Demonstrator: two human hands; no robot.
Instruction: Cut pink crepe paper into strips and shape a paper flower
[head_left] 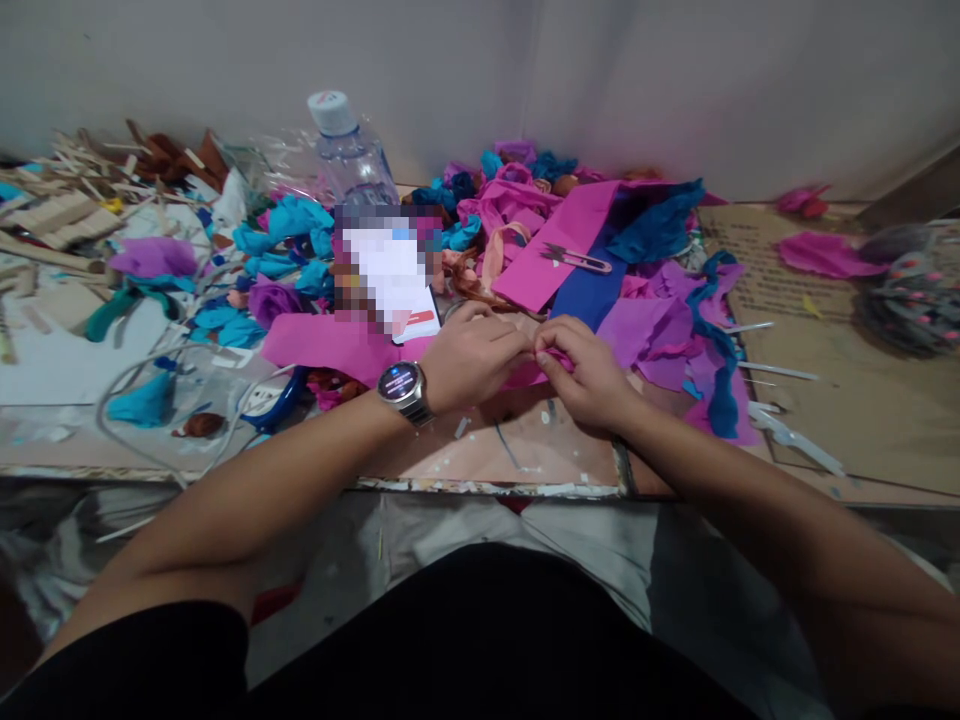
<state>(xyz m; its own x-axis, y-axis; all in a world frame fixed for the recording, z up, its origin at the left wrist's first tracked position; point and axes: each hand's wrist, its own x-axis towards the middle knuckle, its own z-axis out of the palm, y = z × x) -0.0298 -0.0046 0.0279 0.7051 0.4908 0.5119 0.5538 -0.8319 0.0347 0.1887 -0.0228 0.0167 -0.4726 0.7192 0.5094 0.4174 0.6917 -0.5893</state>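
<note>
My left hand (478,358), with a watch (402,388) on its wrist, and my right hand (587,378) meet over the near part of the table. Their fingertips pinch a piece of pink crepe paper (559,357), most of it covered by the fingers. Just beyond my hands, thread snips (577,258) lie on folded pink paper (529,275) and a dark blue sheet (585,296). A flat pink strip (330,343) stretches out to the left of my left hand. Purple crepe paper (649,325) lies beyond my right hand.
A capped plastic bottle (352,155) stands behind a lit phone (394,270). Wood sticks (64,215), blue crumpled paper (289,228) and a looping cable (105,400) lie left. Right are cardboard (840,380), white-handled tools (799,440) and a dark netted bundle (911,300).
</note>
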